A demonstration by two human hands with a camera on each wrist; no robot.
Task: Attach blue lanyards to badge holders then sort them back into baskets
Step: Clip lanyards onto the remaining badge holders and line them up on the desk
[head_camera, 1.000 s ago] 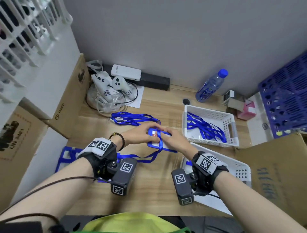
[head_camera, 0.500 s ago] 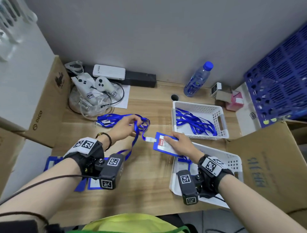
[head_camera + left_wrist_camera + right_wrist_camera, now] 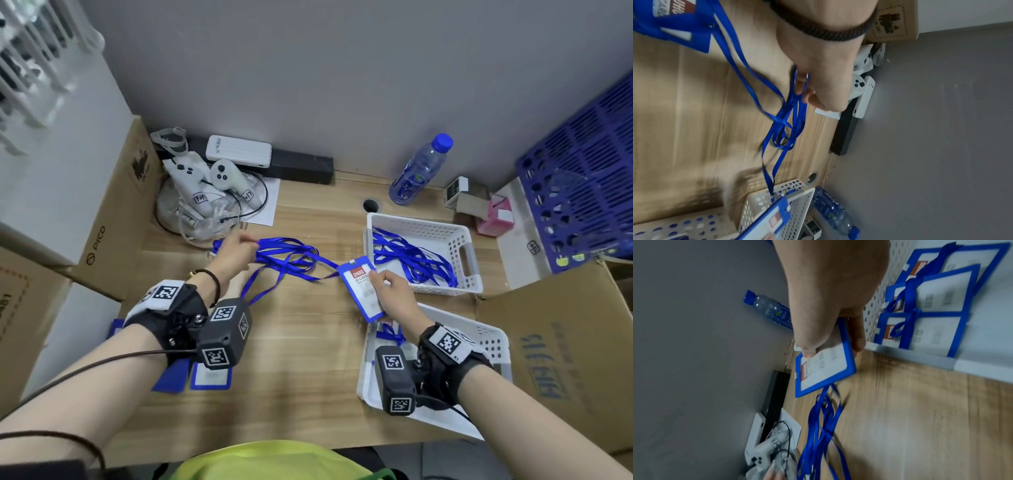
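Observation:
My right hand [image 3: 376,279] pinches a blue badge holder [image 3: 358,286] with a white and red card, just above the wooden table beside the near white basket [image 3: 486,337]. A blue lanyard [image 3: 291,262] runs from the holder's top to my left hand [image 3: 247,246], which grips its bunched loops at the table's left. The left wrist view has that hand [image 3: 807,91] curled round the straps [image 3: 785,123]. In the right wrist view, thumb and fingers [image 3: 809,352] clamp the holder [image 3: 824,368]. Finished badges [image 3: 931,305] lie in the near basket.
A far white basket [image 3: 423,222] holds several loose lanyards [image 3: 411,257]. Loose blue holders [image 3: 209,378] lie under my left wrist. White controllers [image 3: 205,192], a power bank and a black bar sit at the back, a water bottle [image 3: 421,171] too. Cardboard boxes flank the table.
My hands have drawn apart. The left one pulled the lanyard loops leftward, and the right one carried the badge holder rightward to the near basket's corner, stretching the strap out.

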